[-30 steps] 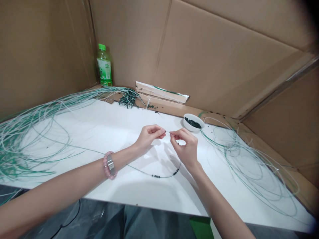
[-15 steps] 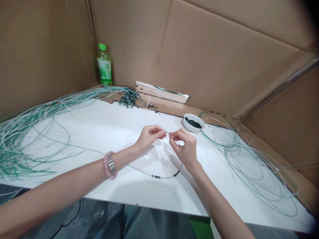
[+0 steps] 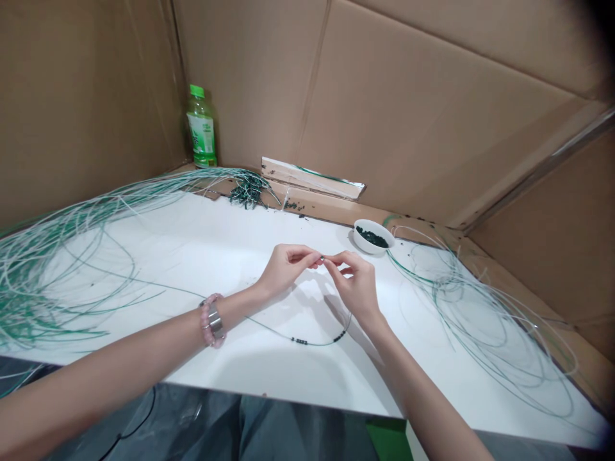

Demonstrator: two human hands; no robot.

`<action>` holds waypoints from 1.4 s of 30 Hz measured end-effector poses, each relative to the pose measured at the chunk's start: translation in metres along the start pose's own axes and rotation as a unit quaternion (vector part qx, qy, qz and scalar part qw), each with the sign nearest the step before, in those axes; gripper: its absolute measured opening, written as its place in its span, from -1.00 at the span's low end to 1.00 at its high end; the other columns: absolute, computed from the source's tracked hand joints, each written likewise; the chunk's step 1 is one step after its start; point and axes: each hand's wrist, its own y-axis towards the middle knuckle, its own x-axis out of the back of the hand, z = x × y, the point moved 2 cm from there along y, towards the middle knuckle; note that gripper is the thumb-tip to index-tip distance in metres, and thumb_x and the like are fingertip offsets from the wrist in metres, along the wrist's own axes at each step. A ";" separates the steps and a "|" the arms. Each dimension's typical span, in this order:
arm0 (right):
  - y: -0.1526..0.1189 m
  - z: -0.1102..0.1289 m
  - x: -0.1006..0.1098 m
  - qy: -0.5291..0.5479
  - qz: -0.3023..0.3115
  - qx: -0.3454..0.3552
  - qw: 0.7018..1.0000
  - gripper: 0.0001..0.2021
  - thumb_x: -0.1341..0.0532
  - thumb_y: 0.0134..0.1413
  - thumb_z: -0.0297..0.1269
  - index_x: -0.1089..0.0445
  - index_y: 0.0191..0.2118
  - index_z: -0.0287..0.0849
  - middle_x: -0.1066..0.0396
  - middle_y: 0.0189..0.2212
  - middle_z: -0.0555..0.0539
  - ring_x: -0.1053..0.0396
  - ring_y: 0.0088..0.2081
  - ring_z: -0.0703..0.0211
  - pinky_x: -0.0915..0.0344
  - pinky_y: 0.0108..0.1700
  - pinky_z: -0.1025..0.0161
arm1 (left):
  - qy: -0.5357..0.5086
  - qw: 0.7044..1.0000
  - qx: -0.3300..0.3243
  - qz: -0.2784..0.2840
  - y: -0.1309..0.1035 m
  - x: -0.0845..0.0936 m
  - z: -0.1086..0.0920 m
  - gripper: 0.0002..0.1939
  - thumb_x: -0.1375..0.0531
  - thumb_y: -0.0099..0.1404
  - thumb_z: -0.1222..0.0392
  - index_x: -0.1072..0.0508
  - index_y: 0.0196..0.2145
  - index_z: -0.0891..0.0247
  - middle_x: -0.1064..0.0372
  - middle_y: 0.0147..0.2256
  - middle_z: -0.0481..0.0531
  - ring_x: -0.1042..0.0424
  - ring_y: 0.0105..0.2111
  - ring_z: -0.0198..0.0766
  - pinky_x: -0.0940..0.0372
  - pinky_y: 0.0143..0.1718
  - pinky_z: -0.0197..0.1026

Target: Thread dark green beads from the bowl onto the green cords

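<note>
My left hand (image 3: 289, 267) is closed in a pinch on a tiny dark green bead (image 3: 322, 257). Fingertip to fingertip with it, my right hand (image 3: 354, 282) pinches a thin green cord, whose end is mostly covered by the fingers. From below the right hand, the cord (image 3: 317, 344) curves down over the white tabletop and passes under my left wrist. Two short groups of black beads (image 3: 300, 341) are strung along this curve. Just beyond the right hand stands a white bowl (image 3: 358, 243) with many small dark beads inside.
Loose green and white cords (image 3: 57, 275) spread across the left side, gathered at a dark beaded bundle (image 3: 248, 190). More coiled cords (image 3: 451, 288) lie on the right. A green bottle (image 3: 202, 131) stands in the back corner against cardboard walls (image 3: 394, 109). Stray beads (image 3: 294, 206) lie along the back edge.
My right hand has moved slightly left, closing the small gap, so the fingertips of both hands now meet at the bead. The hanging cord has shifted a little.
</note>
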 end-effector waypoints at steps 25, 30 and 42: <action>0.002 -0.002 -0.001 0.014 -0.005 0.003 1.000 -0.92 -0.22 -0.01 -0.31 -0.45 -0.46 -0.13 -0.43 -0.49 -0.03 -0.29 -0.32 0.13 -0.24 -0.24 0.19 | 0.211 0.961 -0.174 0.037 0.004 0.008 -0.007 -0.86 -0.16 0.17 0.25 -0.47 -0.47 0.35 -0.43 -0.48 0.05 -0.38 -0.45 -0.34 -0.28 -0.38 -0.31; 0.004 -0.007 -0.001 0.028 0.008 -0.049 0.998 -0.95 -0.20 -0.11 -0.34 -0.40 -0.47 -0.13 -0.42 -0.44 -0.03 -0.31 -0.25 0.10 -0.26 -0.23 0.18 | 0.158 0.978 -0.135 0.001 0.008 0.010 -0.004 -0.90 -0.17 0.11 0.28 -0.42 -0.52 0.35 -0.37 -0.50 0.00 -0.35 -0.47 -0.36 -0.29 -0.38 -0.32; 0.014 -0.026 0.022 0.000 0.158 -0.136 0.978 -0.88 -0.20 -0.15 -0.33 -0.46 -0.40 -0.13 -0.49 -0.29 -0.04 -0.38 -0.15 0.08 -0.28 -0.13 0.17 | 0.106 0.991 -0.061 -0.048 0.015 0.016 0.001 -0.87 -0.22 0.04 0.22 -0.39 -0.55 0.34 -0.34 -0.52 -0.03 -0.33 -0.47 -0.36 -0.25 -0.38 -0.32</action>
